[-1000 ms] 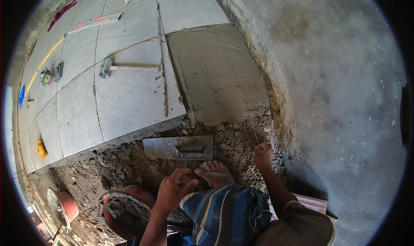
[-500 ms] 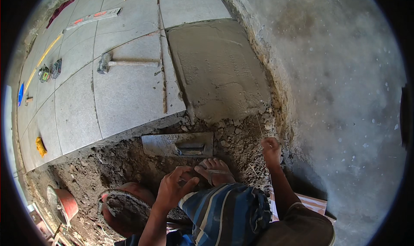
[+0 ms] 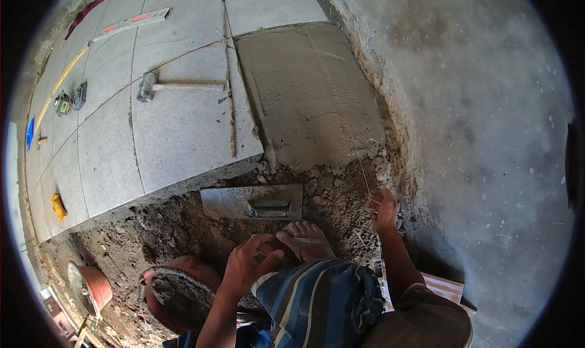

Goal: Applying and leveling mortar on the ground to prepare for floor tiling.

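Note:
A thin pale string (image 3: 359, 159) runs from the fingers of my right hand (image 3: 384, 209) away over a bed of wet grey mortar (image 3: 311, 86). That hand is closed on the string, beside the rough foot of the wall. My left hand (image 3: 245, 266) rests by my knee, its fingers apart and nothing in it. Just ahead of my bare foot, a rectangular steel plastering trowel (image 3: 228, 203) lies on the dirt with its handle up. To the left of the mortar are laid grey floor tiles (image 3: 177, 128).
A mallet (image 3: 183, 87) and a thin rod (image 3: 230, 92) lie on the tiles. Farther left are a spirit level (image 3: 133, 23), a tape measure (image 3: 62, 103) and a yellow sponge-like lump (image 3: 58, 207). A mortar-smeared bucket (image 3: 195, 269) stands left of my knee. The concrete wall (image 3: 487, 134) bounds the right.
My right hand has turned and lifted slightly, and the string now shows as a taut line across the mortar. The left hand has barely moved.

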A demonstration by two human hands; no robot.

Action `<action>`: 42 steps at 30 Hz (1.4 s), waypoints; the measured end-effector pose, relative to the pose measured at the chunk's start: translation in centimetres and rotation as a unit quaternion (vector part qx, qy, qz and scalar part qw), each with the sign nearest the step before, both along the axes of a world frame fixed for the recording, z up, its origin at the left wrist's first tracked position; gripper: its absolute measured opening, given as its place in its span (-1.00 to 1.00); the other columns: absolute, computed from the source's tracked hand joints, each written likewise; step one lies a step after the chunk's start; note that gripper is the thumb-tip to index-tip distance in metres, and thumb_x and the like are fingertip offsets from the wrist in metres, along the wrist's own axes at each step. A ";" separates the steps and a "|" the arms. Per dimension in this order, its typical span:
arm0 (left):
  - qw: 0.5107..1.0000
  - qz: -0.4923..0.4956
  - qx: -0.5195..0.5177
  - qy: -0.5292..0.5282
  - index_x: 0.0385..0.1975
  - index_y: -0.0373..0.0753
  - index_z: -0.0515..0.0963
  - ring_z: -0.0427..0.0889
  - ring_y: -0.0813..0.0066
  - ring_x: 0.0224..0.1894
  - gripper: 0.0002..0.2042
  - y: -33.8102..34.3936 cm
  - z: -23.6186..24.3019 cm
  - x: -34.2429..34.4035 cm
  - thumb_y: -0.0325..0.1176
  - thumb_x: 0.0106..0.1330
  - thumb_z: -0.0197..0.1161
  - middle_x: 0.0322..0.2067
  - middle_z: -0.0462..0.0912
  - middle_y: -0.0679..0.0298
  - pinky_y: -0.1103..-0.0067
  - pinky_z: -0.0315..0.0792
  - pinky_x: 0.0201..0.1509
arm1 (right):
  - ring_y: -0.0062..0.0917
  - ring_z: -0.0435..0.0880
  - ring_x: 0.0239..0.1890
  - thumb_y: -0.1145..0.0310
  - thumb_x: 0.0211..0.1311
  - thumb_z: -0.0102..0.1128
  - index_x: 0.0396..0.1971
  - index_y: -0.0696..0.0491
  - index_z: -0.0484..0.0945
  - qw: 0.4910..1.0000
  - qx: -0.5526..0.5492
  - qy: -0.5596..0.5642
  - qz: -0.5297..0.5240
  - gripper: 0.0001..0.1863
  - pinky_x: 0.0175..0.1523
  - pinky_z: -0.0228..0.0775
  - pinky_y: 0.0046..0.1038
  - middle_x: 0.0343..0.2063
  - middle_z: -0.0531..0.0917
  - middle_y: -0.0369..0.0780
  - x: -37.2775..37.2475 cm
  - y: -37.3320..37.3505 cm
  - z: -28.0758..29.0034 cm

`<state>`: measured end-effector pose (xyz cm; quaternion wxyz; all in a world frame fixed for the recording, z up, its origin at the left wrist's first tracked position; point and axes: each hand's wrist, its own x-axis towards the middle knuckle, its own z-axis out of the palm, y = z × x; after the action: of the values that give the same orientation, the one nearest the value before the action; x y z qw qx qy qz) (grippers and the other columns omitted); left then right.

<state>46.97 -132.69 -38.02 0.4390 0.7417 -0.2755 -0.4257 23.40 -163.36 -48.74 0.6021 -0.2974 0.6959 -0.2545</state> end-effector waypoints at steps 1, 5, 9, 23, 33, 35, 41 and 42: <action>1.000 -0.003 0.018 0.010 -0.02 -0.33 0.52 0.75 0.29 -0.29 -0.60 0.0 0.0 0.0 -0.23 0.26 0.41 -0.39 0.72 0.17 0.45 0.58 -0.17 | -0.63 0.55 -0.52 0.03 0.33 0.23 -0.33 0.07 0.54 0.995 -0.035 0.008 0.090 -0.64 -0.60 0.14 -0.52 -0.41 0.60 -0.33 -0.2 0.0 -0.3; 1.000 -0.003 0.009 0.012 -0.01 -0.33 0.52 0.75 0.30 -0.28 -0.59 0.0 0.2 0.0 -0.21 0.26 0.41 -0.39 0.72 0.15 0.47 0.58 -0.19 | -0.66 0.49 -0.54 0.18 0.31 0.29 -0.39 0.02 0.55 0.943 -0.131 0.047 0.302 -0.77 -0.58 0.21 -0.52 -0.46 0.60 -0.36 -1.0 0.2 -2.1; 1.000 -0.008 0.000 -0.010 -0.01 -0.32 0.52 0.75 0.30 -0.27 -0.59 0.0 -0.1 -0.1 -0.20 0.25 0.42 -0.38 0.72 0.15 0.47 0.58 -0.21 | -0.66 0.54 -0.47 0.21 0.28 0.31 -0.34 -0.08 0.54 0.968 -0.106 0.016 0.226 -0.84 -0.55 0.29 -0.55 -0.48 0.55 -0.39 -0.9 0.4 -3.2; 1.000 -0.013 0.017 -0.016 -0.06 -0.30 0.53 0.75 0.30 -0.32 -0.62 0.0 0.2 -0.4 -0.24 0.23 0.44 -0.40 0.72 0.16 0.47 0.58 -0.24 | -0.57 0.59 -0.51 0.02 0.36 0.22 -0.32 0.03 0.50 0.960 -0.130 0.070 0.238 -0.65 -0.40 0.47 -0.42 -0.49 0.56 -0.33 0.0 -1.1 -3.6; 1.000 -0.010 0.026 0.005 -0.06 -0.33 0.53 0.75 0.31 -0.28 -0.62 -0.3 0.0 -0.4 -0.25 0.22 0.43 -0.38 0.73 0.17 0.48 0.59 -0.15 | -0.46 0.58 -0.48 0.00 0.30 0.28 -0.38 0.13 0.57 0.874 -0.270 0.159 0.373 -0.58 -0.34 0.41 -0.28 -0.57 0.60 -0.19 -0.8 -0.1 -1.6; 0.999 -0.012 0.031 0.001 -0.06 -0.32 0.53 0.75 0.31 -0.28 -0.62 -0.4 0.0 -0.5 -0.24 0.23 0.43 -0.38 0.73 0.17 0.47 0.59 -0.15 | -0.63 0.51 -0.49 0.02 0.34 0.24 -0.44 0.12 0.52 0.843 -0.248 0.205 0.431 -0.58 -0.35 0.38 -0.41 -0.52 0.59 -0.28 -1.2 0.0 -1.5; 0.999 -0.014 0.034 -0.007 -0.05 -0.30 0.54 0.75 0.32 -0.29 -0.61 -0.6 0.1 -0.5 -0.22 0.23 0.42 -0.39 0.73 0.18 0.47 0.59 -0.16 | -0.49 0.59 -0.43 0.07 0.27 0.32 -0.37 0.01 0.54 0.963 -0.057 -0.028 0.263 -0.70 -0.26 0.47 -0.31 -0.47 0.60 -0.30 -2.1 0.2 -3.0; 1.000 -0.015 0.022 -0.013 -0.05 -0.30 0.54 0.75 0.32 -0.30 -0.62 -0.6 0.0 -0.5 -0.22 0.23 0.42 -0.40 0.73 0.19 0.48 0.59 -0.18 | -0.49 0.59 -0.43 0.07 0.27 0.32 -0.37 0.01 0.54 0.960 -0.057 -0.044 0.271 -0.70 -0.26 0.47 -0.31 -0.47 0.60 -0.30 -2.1 0.4 -3.2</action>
<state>46.46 -133.32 -38.03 0.4126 0.7523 -0.2834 -0.4284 21.28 -162.98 -51.90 0.6609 -0.4966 0.5464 -0.1341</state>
